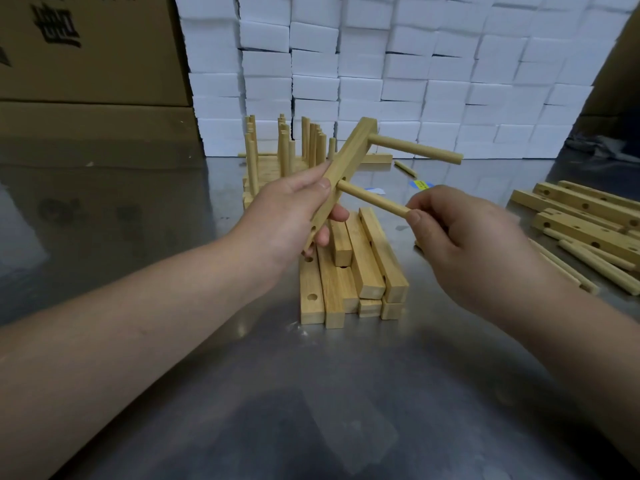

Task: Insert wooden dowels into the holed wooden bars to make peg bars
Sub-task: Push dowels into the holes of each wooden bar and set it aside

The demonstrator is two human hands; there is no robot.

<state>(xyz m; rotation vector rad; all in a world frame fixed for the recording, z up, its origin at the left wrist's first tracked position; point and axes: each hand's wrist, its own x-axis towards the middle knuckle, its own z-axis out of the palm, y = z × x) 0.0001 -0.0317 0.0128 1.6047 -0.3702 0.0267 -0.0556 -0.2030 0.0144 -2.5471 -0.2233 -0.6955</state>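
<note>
Over table (138, 220): right fingers (414, 216) on dowel (372, 199)

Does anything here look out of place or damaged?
Nothing looks broken. One stray dowel lies alone on the table behind the held bar, far from the dowel pile at right, near a blue scrap.

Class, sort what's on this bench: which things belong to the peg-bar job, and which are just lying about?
Job: left hand holding bar, right hand pinching dowel, seated dowel, stacked bars, loose dowels, finished peg bars.
Lying about: cardboard boxes, white foam blocks, blue label.
</note>
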